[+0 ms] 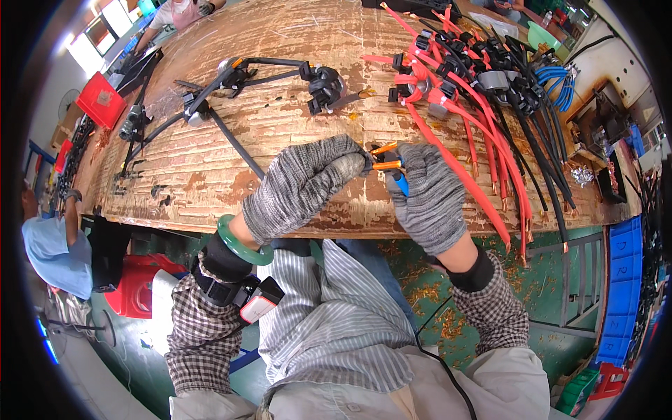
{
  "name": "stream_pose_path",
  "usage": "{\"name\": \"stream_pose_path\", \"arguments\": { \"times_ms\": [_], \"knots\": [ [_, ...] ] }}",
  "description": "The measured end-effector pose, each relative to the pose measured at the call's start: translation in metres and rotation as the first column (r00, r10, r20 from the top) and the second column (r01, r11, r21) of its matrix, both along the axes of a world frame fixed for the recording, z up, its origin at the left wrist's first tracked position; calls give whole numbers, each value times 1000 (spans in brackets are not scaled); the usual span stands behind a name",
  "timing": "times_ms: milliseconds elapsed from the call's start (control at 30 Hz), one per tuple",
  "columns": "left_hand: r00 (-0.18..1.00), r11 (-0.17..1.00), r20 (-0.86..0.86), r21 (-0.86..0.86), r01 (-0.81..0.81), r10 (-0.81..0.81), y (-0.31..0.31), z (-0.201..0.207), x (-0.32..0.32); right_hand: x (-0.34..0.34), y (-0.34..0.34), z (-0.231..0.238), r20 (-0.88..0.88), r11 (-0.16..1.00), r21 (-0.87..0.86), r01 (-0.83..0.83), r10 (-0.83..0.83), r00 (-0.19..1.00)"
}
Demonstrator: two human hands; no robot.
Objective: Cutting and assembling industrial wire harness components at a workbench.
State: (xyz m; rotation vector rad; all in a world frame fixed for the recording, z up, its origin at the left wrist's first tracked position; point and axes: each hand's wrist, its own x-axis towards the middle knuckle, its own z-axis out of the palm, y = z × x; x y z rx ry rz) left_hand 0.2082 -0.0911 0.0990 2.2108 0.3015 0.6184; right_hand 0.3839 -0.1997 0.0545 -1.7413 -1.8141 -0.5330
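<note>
From my remote seat, through the head view, I have both gloved hands just above the near part of the worn wooden surface [350, 213]. My left hand [301, 185] is closed, thumb and fingers pinched together on a small dark piece [367, 162]. My right hand [430, 199] is curled around a tool [387, 166] with orange and blue parts; its tip meets the left fingertips, between the two hands. The fingers cover much of it, so I can't be sure of the tool's exact kind or how the dark piece sits against it.

A black cable [234, 143] slants down toward my left hand and passes out of sight behind it. It belongs to a black cable assembly [198, 112] with round metal parts, spread across the left half of the surface. To my right, a bundle of red cables [458, 171] lies with its bare ends hanging over the near edge, black cables [544, 175] beside it. Farther off I can see a blue coil [556, 80] and a pale green bowl [544, 36]. At far left, a person in a light blue shirt [59, 248] is beside a red stool [143, 285].
</note>
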Motion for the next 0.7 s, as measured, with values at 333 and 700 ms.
{"name": "stream_pose_path", "arguments": {
  "times_ms": [333,700],
  "knots": [
    [999,957,10,-289,-39,44,-1,8,-4,-6,-13,-3,-757,854,-160,-496,216,616],
    [1000,997,13,-80,-18,19,-3,5,-3,4,8,18,-44,994,-5,-109,109,993]
  ]
}}
